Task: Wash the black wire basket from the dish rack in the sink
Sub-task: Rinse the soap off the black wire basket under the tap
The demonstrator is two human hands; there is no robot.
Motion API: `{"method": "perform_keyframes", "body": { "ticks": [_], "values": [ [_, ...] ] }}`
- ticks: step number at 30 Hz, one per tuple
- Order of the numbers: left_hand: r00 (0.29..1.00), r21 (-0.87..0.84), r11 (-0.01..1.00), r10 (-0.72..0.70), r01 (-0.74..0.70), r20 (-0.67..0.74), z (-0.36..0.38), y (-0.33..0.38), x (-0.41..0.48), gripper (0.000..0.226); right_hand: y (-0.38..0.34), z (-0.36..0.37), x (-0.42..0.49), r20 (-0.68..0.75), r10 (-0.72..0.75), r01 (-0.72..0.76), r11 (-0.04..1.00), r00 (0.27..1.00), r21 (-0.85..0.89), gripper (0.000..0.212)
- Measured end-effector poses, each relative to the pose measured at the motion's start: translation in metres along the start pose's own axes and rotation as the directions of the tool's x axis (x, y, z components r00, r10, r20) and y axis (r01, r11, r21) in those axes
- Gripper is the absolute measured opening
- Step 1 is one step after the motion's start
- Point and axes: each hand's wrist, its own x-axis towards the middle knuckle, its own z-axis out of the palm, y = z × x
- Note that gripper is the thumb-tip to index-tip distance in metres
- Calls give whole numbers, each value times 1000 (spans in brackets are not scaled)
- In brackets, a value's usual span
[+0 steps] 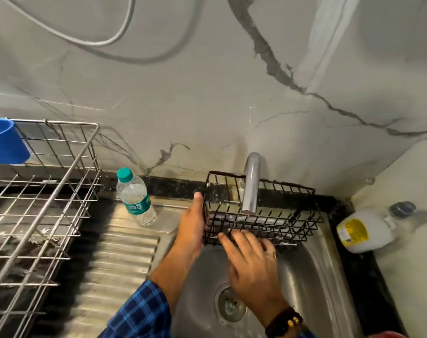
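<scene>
Scrubbing: gripping basket's (292, 230) 9 o'clock end with curled left hand (191, 225), over sink (305, 276), under tap (251, 184) at 12 o'clock; pressing flat, straight-fingered right hand (251, 262) on 6 o'clock side. Next, probably: turn it for remaining sides.

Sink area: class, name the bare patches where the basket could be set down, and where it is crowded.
Free: the ribbed drainboard between the dish rack and the sink bowl, in front of the water bottle. Crowded: under the tap, where the left hand and right hand are on the black wire basket; the right counter holds a white jug.
</scene>
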Motion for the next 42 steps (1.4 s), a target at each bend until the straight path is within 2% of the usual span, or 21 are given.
{"method": "perform_keyframes", "body": {
  "ticks": [2, 4, 8, 11, 14, 17, 20, 22, 23, 24, 26, 28, 30, 35, 39, 42],
  "values": [
    [1000, -60, 998, 0, -2, -26, -5, -1, -2, 53, 0, -1, 0, 62, 4, -3, 1000, 998, -12, 66],
    [999, -96, 995, -13, 8, -49, -6, -2, -6, 53, -6, 1, -2, 63, 17, -15, 999, 998, -28, 73],
    [997, -152, 988, -29, 18, -68, -1, 5, -9, 53, -10, 10, -6, 21, -49, 49, 999, 999, -8, 81],
    [997, -121, 992, 16, -24, -70, 0, 10, -11, 53, -4, 10, -8, 98, -120, 120, 993, 988, 7, 93],
    [994, -67, 993, 100, -102, -34, 4, 12, -15, 55, -2, 6, -3, 196, -93, 99, 995, 976, -21, 87],
    [987, -34, 987, 160, -159, 12, -1, 10, -17, 58, -10, 0, 8, 212, -49, 53, 999, 976, -13, 85],
    [981, -59, 980, 192, -192, -5, -19, 13, -19, 56, -17, -4, 13, 190, -162, 154, 986, 968, 58, 85],
    [978, -136, 969, 196, -205, -75, -32, 17, -19, 50, -12, -5, 12, 141, -268, 251, 959, 953, 129, 70],
    [976, -182, 962, 188, -205, -108, -39, 18, -17, 45, -6, -6, 11, 100, -274, 255, 953, 957, 164, 60],
    [976, -227, 954, 168, -197, -140, -46, 20, -15, 41, -1, -6, 9, 56, -232, 218, 956, 971, 195, 50],
    [976, -279, 944, 133, -177, -171, -58, 21, -14, 33, 10, -3, 7, -34, -32, 39, 971, 999, 234, 39],
    [978, -269, 950, 113, -157, -173, -64, 19, -15, 32, 13, 0, 7, -73, 190, -166, 953, 979, 253, 38],
    [978, -248, 959, 91, -136, -186, -66, 16, -18, 36, 3, 0, 10, -45, 274, -260, 944, 961, 204, 42],
    [974, -252, 959, 78, -132, -215, -67, 20, -22, 37, -6, 5, 3, 87, 148, -142, 987, 985, -71, 55],
    [969, -238, 959, 103, -157, -225, -70, 24, -20, 35, -6, 5, -7, -17, 68, -68, 998, 998, -15, 55],
    [975, -189, 971, 106, -144, -194, -68, 25, -23, 37, -11, 0, 2, 102, 119, -113, 991, 988, -65, 60]
  ]
}}
